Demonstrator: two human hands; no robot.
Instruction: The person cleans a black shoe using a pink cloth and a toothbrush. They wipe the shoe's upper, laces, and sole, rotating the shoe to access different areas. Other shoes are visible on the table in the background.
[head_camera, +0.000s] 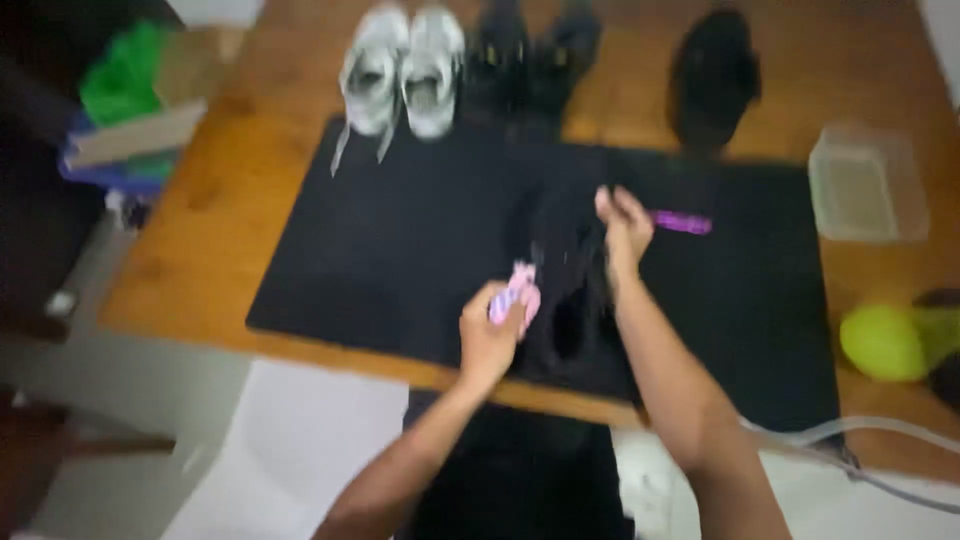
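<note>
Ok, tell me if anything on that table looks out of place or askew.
Nothing looks spilled or damaged. One oddity: the white sneakers sit paired at the table's far edge, but a lone dark shoe stands apart to the right. The picture is blurred, so finer faults cannot be told.

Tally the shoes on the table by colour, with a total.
White shoes: 2, side by side at the far edge.
Black shoes: 4. Two next to the white pair, one further right, one on the black mat between the left hand and right hand.
Total: 6. The picture is blurred, so the dark shapes are read by outline.
</note>
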